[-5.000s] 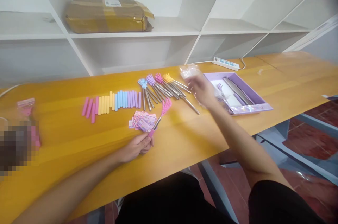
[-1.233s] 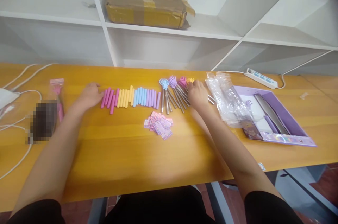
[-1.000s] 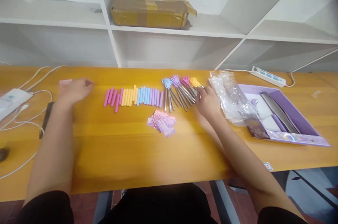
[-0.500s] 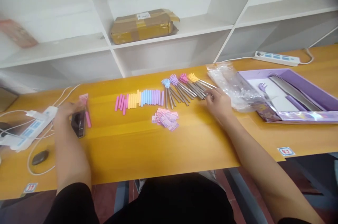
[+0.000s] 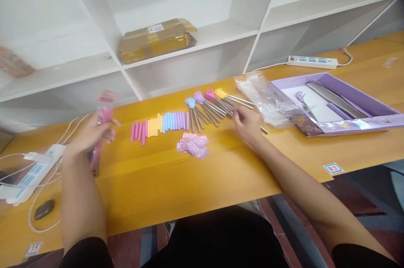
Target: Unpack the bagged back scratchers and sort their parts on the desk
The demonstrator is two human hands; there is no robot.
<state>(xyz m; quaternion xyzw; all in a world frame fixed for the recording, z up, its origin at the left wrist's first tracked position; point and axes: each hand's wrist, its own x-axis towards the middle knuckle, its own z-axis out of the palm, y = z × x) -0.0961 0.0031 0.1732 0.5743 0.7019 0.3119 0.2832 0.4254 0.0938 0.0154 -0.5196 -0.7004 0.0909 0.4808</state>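
Note:
My left hand, blurred by motion, is raised over the left of the table. It is closed on a pink back scratcher in a clear bag with a pink header. My right hand is closed at the fanned back scratchers, pinching a metal rod whose end sticks out beyond the palm. The fan has blue, purple, magenta and yellow claw heads on metal rods. Between my hands lie a row of coloured tubes and a pile of pink and purple cards.
On the right, a clear plastic bag touches a purple box holding a purple back scratcher. A power strip, cables and a black mouse lie left. A taped carton sits on the shelf behind.
My left hand has lifted the bagged pink back scratcher from the table. My right hand has closed on a rod, whose end now shows beside it. The view has shifted slightly.

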